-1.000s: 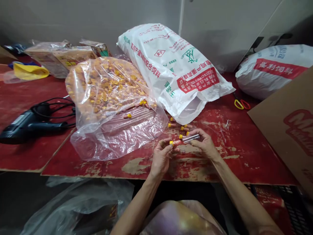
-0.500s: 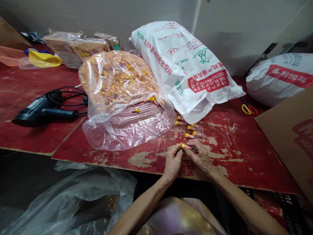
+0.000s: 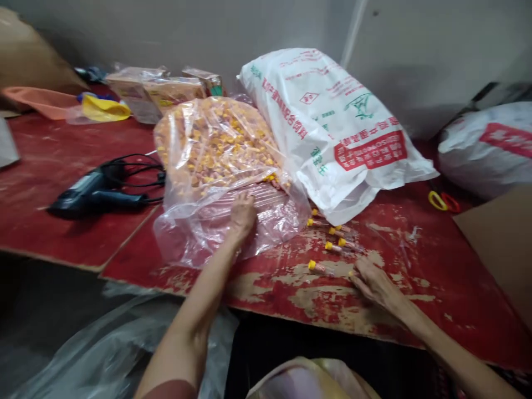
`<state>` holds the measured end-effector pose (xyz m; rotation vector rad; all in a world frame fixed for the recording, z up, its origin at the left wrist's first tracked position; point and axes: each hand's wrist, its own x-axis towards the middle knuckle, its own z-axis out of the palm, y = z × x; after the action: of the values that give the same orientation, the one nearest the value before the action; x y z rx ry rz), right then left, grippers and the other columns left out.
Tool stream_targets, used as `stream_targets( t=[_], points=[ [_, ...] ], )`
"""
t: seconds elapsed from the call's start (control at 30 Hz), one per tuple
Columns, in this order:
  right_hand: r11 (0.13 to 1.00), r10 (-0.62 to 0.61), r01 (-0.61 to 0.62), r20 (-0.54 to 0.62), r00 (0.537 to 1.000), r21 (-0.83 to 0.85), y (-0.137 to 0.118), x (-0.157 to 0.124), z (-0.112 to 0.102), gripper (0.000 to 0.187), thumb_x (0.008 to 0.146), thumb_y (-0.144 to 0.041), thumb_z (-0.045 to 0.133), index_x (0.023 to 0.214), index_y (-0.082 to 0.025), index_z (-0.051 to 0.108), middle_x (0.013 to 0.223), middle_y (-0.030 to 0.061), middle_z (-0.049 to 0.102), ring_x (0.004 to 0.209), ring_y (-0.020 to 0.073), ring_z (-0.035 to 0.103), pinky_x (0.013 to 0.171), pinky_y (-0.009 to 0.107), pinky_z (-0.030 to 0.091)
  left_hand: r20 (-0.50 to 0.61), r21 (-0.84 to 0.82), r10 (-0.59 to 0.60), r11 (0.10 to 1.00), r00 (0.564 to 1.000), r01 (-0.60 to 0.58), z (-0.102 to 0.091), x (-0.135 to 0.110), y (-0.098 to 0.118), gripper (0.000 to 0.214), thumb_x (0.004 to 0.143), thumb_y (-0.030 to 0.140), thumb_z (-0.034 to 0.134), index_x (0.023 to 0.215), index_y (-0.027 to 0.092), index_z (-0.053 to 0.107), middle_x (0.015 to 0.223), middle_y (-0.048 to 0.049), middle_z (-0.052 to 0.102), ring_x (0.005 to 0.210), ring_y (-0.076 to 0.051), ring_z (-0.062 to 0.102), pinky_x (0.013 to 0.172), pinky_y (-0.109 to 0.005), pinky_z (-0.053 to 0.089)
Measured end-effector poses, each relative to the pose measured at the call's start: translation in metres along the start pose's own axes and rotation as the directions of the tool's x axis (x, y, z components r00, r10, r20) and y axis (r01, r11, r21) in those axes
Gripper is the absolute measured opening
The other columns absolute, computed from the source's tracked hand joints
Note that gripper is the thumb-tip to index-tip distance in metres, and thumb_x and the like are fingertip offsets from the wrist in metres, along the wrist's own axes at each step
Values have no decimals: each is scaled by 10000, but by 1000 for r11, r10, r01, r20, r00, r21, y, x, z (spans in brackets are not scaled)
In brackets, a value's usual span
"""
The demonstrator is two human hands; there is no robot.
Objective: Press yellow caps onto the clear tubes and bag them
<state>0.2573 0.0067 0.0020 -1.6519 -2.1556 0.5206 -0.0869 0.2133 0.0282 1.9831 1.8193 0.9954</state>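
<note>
My left hand (image 3: 243, 213) reaches onto the open end of a clear plastic bag (image 3: 183, 238) filled with small yellow-capped tubes (image 3: 216, 147). Its fingers curl downward, and whatever lies under them is hidden. Over the bare table to the right, my right hand (image 3: 369, 280) is closed, fingertips together; a small yellowish spot shows at the tips, too blurred to name. Just left of it lies a clear tube with a yellow cap (image 3: 320, 268) and pinkish contents. Several more capped tubes (image 3: 334, 247) rest behind it in a loose group.
A large white printed sack (image 3: 324, 127) leans behind the tubes. A dark heat gun (image 3: 91, 191) with a coiled cable lies left. Yellow-and-red-handled scissors (image 3: 443, 201), another white sack (image 3: 486, 149) and a cardboard box (image 3: 499, 238) stand right. The red table (image 3: 419, 249) is worn.
Both hands have parted from the capped tube they held together; it now lies on the table. My left hand has moved up and left to the bag, my right hand slightly right. The view has shifted.
</note>
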Motion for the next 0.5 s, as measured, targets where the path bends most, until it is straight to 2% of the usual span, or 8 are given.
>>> stream_targets(
  t=[0.1, 0.2, 0.27, 0.37, 0.43, 0.47, 0.5],
  points=[
    [996, 40, -36, -44, 998, 80, -10, 10, -11, 123, 921, -267, 422, 845, -231, 511, 805, 32, 568, 716, 175, 555, 641, 309, 448, 85, 40, 44, 998, 995, -48, -1, 26, -16, 233, 712, -32, 469, 587, 164, 453, 839, -73, 573, 1070, -274, 477, 963, -391, 322],
    [990, -47, 75, -215, 976, 121, -27, 35, -6, 154, 923, -221, 433, 1022, -229, 551, 985, 70, 605, 908, 195, 579, 770, 337, 466, 130, 73, 78, 993, 988, -88, -5, 34, -26, 251, 705, -25, 475, 567, 175, 408, 705, -33, 487, 1037, -278, 481, 970, -417, 311],
    [981, -162, 184, -261, 952, 64, -40, 57, 8, 196, 911, -177, 444, 1068, -211, 558, 1044, 92, 608, 961, 204, 569, 801, 348, 455, 132, 104, 97, 988, 986, -111, -7, 35, -29, 236, 699, -8, 490, 585, 184, 413, 684, -25, 464, 1016, -283, 489, 966, -429, 317],
    [946, -314, 286, -204, 927, -153, -52, 91, 26, 203, 893, -120, 450, 1028, -185, 588, 1015, 99, 634, 922, 208, 567, 779, 358, 422, 27, 97, 72, 993, 997, -75, -11, 28, -26, 135, 714, 71, 525, 654, 189, 494, 754, -46, 519, 982, -282, 515, 934, -420, 353],
    [917, -365, 321, -174, 915, -238, -48, 108, 26, 175, 898, -143, 466, 996, -182, 606, 1008, 90, 646, 937, 208, 562, 795, 359, 403, -55, -107, -75, 992, 996, 69, -14, 15, -23, 36, 713, 163, 577, 738, 188, 571, 783, -47, 568, 891, -258, 557, 847, -384, 413],
    [919, -354, 303, -188, 916, -253, -41, 115, 22, 168, 906, -163, 465, 982, -179, 614, 1001, 85, 649, 948, 205, 558, 812, 354, 398, -41, -282, -181, 945, 983, 163, -14, 6, -21, 85, 701, 212, 612, 781, 189, 597, 784, -41, 593, 834, -238, 576, 788, -360, 437],
    [933, -306, 246, -218, 927, -262, -32, 121, 15, 175, 914, -177, 454, 971, -173, 620, 995, 86, 650, 954, 202, 552, 829, 347, 394, 14, -468, -285, 845, 958, 258, -15, -5, -18, 148, 673, 247, 651, 804, 190, 610, 772, -30, 613, 776, -215, 590, 730, -335, 451]
  ],
)
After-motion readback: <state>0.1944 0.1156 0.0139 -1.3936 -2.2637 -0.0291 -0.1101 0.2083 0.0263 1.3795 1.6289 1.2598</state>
